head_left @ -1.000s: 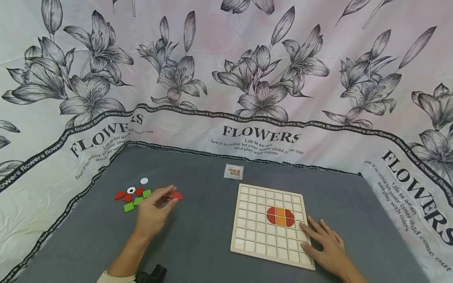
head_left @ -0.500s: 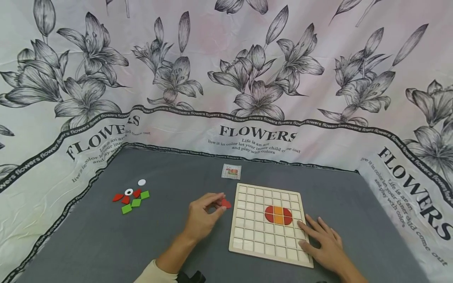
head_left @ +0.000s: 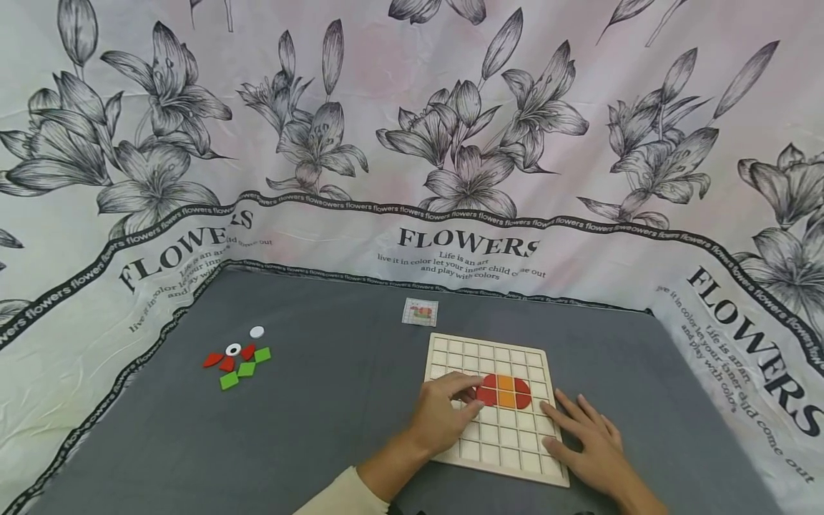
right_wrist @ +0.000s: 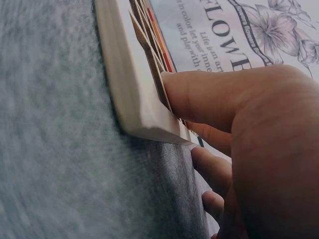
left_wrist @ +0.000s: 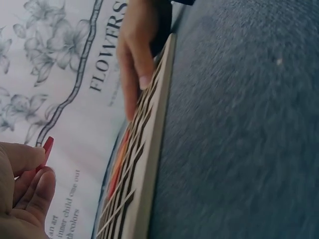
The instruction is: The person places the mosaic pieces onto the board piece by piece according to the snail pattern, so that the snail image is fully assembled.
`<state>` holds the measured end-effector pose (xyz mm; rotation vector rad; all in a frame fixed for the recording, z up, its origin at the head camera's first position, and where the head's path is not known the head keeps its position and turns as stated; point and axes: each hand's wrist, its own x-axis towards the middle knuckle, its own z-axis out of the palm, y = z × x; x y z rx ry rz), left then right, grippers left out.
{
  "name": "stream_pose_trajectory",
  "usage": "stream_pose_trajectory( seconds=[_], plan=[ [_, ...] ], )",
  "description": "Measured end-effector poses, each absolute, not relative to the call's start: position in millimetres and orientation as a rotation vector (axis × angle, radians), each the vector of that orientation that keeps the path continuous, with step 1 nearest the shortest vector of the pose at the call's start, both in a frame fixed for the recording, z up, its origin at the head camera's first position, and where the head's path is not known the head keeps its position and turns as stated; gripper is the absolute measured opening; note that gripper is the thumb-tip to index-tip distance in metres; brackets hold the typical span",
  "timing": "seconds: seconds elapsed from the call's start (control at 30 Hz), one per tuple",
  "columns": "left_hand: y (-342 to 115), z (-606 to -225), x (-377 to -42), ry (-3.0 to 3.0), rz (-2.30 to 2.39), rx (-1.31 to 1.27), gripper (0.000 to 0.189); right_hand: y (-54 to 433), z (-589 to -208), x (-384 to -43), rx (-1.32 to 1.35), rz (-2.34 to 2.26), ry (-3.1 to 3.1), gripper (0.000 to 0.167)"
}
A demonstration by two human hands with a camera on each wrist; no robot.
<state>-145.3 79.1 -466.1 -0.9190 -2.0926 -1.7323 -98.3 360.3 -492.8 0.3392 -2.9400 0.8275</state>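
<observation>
My left hand [head_left: 440, 413] is over the left half of a wooden grid board [head_left: 508, 469]. Between thumb and fingertips it pinches a small red tile [left_wrist: 48, 148], seen nearly edge-on in the left wrist view. Red quarter-round tiles [head_left: 523, 394] and orange square tiles [head_left: 506, 392] form a rounded shape in the board's cells, right beside the left fingertips. At the board's right edge rests my right hand [head_left: 589, 445], fingers spread. Its thumb [right_wrist: 199, 97] lies on the rim in the right wrist view, while other fingers extend past the edge.
Off to the left on the grey table [head_left: 309, 429] lie loose pieces: green squares [head_left: 247, 369], red tiles [head_left: 213, 360], a white disc [head_left: 257, 332] and a white ring with a dark centre [head_left: 233, 350]. A small picture card [head_left: 420, 312] lies behind the board. Flowered cloth [head_left: 309, 143] surrounds the table.
My left hand has carried the red tile rightward from beside the loose pieces to above the board. The right hand has stayed at the board's right edge.
</observation>
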Motion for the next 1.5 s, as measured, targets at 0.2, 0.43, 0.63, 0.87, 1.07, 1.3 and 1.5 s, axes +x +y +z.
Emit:
stream_pose_trajectory(
  seconds=[0.2,0.43,0.63,0.87,1.07,1.3,1.5],
  plan=[
    [100.9,-474.6,-142.7,-2.106,-1.703,-0.942,0.032,360.0,-490.7,-98.2,0.328,0.809,-2.946,0.054],
    [126.7,-485.5,-141.0,-2.239,-1.636,-0.902,0.026,358.8,-489.3,-97.1,0.337,0.788,-2.928,0.053],
    [140.0,-489.6,-140.0,-2.306,-1.536,-0.901,0.027,357.0,-490.6,-97.7,0.360,0.796,-2.904,0.053],
    [149.9,-493.7,-141.2,-2.354,-1.353,-0.947,0.028,357.5,-491.3,-97.2,0.356,0.799,-2.897,0.053],
    [154.2,-496.1,-143.8,-2.417,-1.225,-0.977,0.030,358.3,-489.3,-96.3,0.353,0.794,-2.894,0.052],
    [149.4,-498.3,-142.9,-2.366,-1.249,-0.989,0.026,358.5,-488.4,-96.6,0.348,0.776,-2.902,0.052],
    [151.0,-498.4,-142.9,-2.351,-1.242,-0.990,0.024,358.0,-488.6,-96.8,0.344,0.790,-2.915,0.053]
  ],
)
